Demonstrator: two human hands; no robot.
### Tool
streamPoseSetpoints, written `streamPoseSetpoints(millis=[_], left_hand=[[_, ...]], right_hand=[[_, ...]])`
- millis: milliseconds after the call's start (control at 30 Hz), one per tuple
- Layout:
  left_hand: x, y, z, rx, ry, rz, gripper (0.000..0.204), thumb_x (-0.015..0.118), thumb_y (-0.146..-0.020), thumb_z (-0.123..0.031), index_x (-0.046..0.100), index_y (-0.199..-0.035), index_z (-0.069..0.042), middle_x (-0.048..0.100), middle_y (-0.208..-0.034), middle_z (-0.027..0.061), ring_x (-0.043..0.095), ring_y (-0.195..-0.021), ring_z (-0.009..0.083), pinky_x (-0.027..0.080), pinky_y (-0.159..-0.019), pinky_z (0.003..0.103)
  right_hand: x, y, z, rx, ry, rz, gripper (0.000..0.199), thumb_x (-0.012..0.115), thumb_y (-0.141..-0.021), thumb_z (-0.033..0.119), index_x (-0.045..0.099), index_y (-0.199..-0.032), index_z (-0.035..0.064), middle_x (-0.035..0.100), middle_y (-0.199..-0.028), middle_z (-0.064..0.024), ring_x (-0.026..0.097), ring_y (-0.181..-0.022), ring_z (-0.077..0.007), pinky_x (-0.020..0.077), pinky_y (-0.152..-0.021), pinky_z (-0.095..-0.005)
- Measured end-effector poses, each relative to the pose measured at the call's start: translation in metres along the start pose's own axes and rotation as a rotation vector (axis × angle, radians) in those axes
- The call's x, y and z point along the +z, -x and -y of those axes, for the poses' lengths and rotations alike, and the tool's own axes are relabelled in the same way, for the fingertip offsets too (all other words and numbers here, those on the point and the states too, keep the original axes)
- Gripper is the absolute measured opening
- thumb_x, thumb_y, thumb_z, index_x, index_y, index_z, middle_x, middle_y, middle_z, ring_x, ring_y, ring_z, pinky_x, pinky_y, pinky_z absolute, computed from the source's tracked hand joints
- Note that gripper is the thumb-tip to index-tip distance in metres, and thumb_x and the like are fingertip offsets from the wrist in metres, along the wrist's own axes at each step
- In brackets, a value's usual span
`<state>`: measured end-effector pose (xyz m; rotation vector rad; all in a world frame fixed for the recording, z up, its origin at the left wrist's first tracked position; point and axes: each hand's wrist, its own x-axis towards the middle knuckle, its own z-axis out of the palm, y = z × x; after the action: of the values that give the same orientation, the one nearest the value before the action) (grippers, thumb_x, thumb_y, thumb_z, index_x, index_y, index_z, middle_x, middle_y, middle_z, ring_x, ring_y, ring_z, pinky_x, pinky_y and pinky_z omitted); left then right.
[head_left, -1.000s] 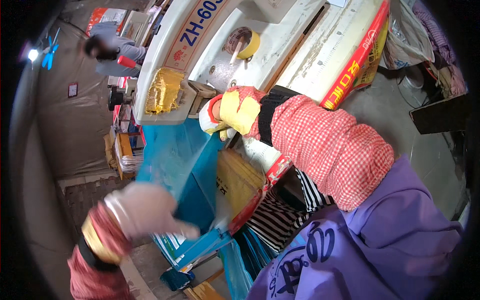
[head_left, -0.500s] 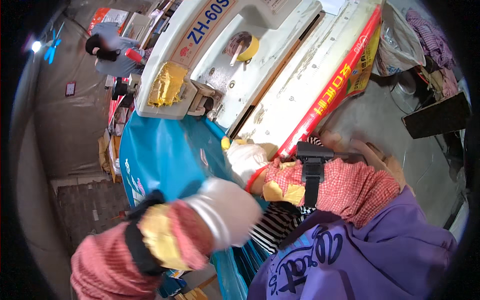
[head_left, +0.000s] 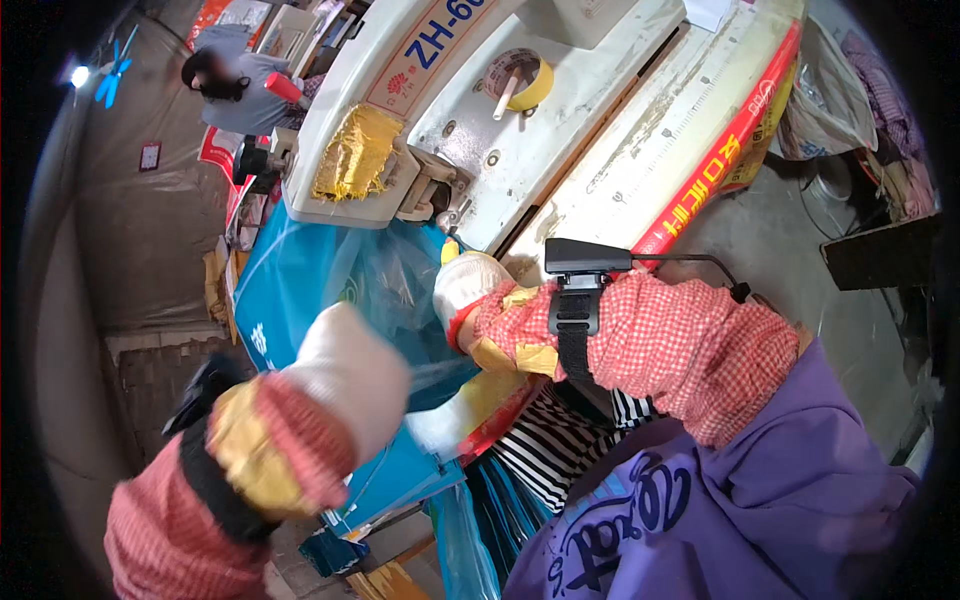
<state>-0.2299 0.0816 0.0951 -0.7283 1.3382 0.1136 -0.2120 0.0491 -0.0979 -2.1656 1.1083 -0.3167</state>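
Note:
A large blue plastic sheet (head_left: 285, 285) lies under the head of a white sewing machine (head_left: 345, 90), with wrinkled clear film (head_left: 385, 275) over part of it. My right hand (head_left: 468, 283), in a white glove with a yellow-wrapped fingertip, is closed at the sheet's edge close to the machine's needle end; its other fingers are hidden. To the left and nearer, my left hand (head_left: 350, 375), also white-gloved, hangs over the sheet, its fingers smeared by motion. A yellow, white and red printed piece of plastic (head_left: 490, 400) shows below my right wrist.
A yellow tape roll (head_left: 530, 85) with a white stick in it rests on the machine bed. A red and yellow strip (head_left: 715, 150) covers the white table's near edge. A white sack (head_left: 825, 100) stands at the far right. Another person (head_left: 245, 95) sits at the far left.
My left hand has swung left, away from my right hand. My right hand has shifted slightly left. Clear film and the printed plastic piece now show between them. The view has shifted slightly.

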Motion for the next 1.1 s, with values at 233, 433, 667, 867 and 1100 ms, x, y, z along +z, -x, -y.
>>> streamPoseSetpoints(millis=[233, 433, 667, 867, 1100], left_hand=[[-0.007, -0.013, -0.074, 0.333, 0.354, -0.278, 0.012, 0.057, -0.070, -0.016, 0.068, -0.074, -0.012, 0.063, -0.066, 0.0064, 0.062, -0.060, 0.0249, 0.047, -0.055, 0.037], [-0.035, -0.015, -0.030, 0.356, 0.251, -0.127, 0.023, 0.061, -0.075, -0.031, 0.066, -0.065, -0.011, 0.061, -0.061, 0.0059, 0.062, -0.060, 0.0240, 0.046, -0.054, 0.038], [0.026, 0.028, -0.041, 0.058, 0.018, -0.341, 0.013, 0.061, -0.070, -0.023, 0.069, -0.070, -0.012, 0.064, -0.067, 0.0069, 0.063, -0.075, 0.0205, 0.045, -0.080, 0.042], [-0.065, -0.008, -0.091, 0.362, 0.282, -0.400, 0.011, 0.060, -0.069, -0.017, 0.066, -0.065, -0.010, 0.062, -0.061, 0.0048, 0.062, -0.060, 0.0198, 0.044, -0.051, 0.034], [-0.028, 0.034, 0.004, 0.179, 0.256, -0.232, 0.028, 0.059, -0.075, -0.034, 0.063, -0.063, -0.010, 0.056, -0.054, 0.0075, 0.060, -0.056, 0.0260, 0.047, -0.052, 0.035]], right_hand=[[-0.011, -0.001, 0.004, 0.019, 0.229, 0.087, 0.021, 0.066, -0.067, 0.019, 0.069, -0.085, 0.0082, 0.067, -0.079, -0.0073, 0.064, -0.066, -0.0190, 0.0493, -0.053, -0.0375], [0.013, -0.008, 0.001, -0.036, 0.329, -0.043, 0.028, 0.078, -0.044, 0.019, 0.068, -0.070, 0.0140, 0.067, -0.070, -0.0023, 0.064, -0.062, -0.0178, 0.0499, -0.054, -0.0358], [0.014, -0.001, 0.032, 0.197, 0.433, -0.221, 0.024, 0.080, -0.051, 0.026, 0.071, -0.071, 0.0157, 0.068, -0.072, -0.0011, 0.065, -0.066, -0.0184, 0.0513, -0.057, -0.0361], [0.152, -0.101, -0.006, 1.087, 1.296, -0.350, 0.017, 0.056, -0.077, 0.017, 0.066, -0.065, 0.0089, 0.060, -0.055, -0.0083, 0.059, -0.051, -0.0210, 0.0456, -0.046, -0.0398], [0.125, -0.073, 0.041, 0.418, 0.443, -0.471, 0.025, 0.056, -0.083, 0.023, 0.067, -0.064, 0.0090, 0.061, -0.057, -0.0086, 0.060, -0.053, -0.0227, 0.0453, -0.044, -0.0418]])
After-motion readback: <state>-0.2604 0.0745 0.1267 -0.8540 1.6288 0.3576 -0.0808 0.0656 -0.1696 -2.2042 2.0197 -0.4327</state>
